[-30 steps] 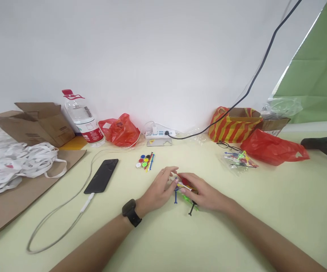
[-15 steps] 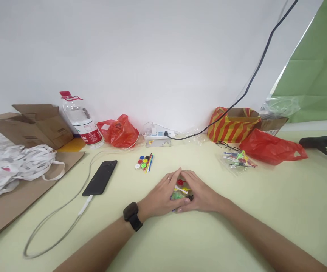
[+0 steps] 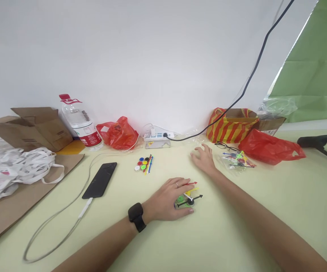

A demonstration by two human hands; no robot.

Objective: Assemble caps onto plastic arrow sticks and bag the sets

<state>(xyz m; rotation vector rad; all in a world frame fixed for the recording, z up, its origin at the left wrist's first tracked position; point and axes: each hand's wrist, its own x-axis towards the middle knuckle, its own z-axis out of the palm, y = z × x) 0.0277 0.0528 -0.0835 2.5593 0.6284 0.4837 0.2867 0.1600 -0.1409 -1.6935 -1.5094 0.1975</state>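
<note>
My left hand [image 3: 170, 200], with a ring and a dark watch [image 3: 136, 216], rests low on the table. Its thumb and fingers are apart, curved round a small cluster of plastic arrow spinners. A black spinner [image 3: 191, 201] shows plainly there; red, yellow, white and green pieces lie around it, partly hidden by the hand. Farther off, my right hand [image 3: 204, 158] is over the table, fingers spread, with nothing in it. To its right is a clear bag of arrow spinners [image 3: 238, 158]. Round coloured discs [image 3: 143, 167] and loose arrows [image 3: 150, 164] lie at the left.
A phone [image 3: 100, 180] with a charging cable lies at the left. Along the wall stand a large bottle [image 3: 91, 138], a red plastic bag [image 3: 119, 134], a power strip [image 3: 159, 135] and a striped bag [image 3: 222, 130]. Another red bag [image 3: 271, 147] and glasses are at the right.
My right hand has left the cluster and moved away from me and to the right. My left hand stays by the spinners, which now show more and look more spread out.
</note>
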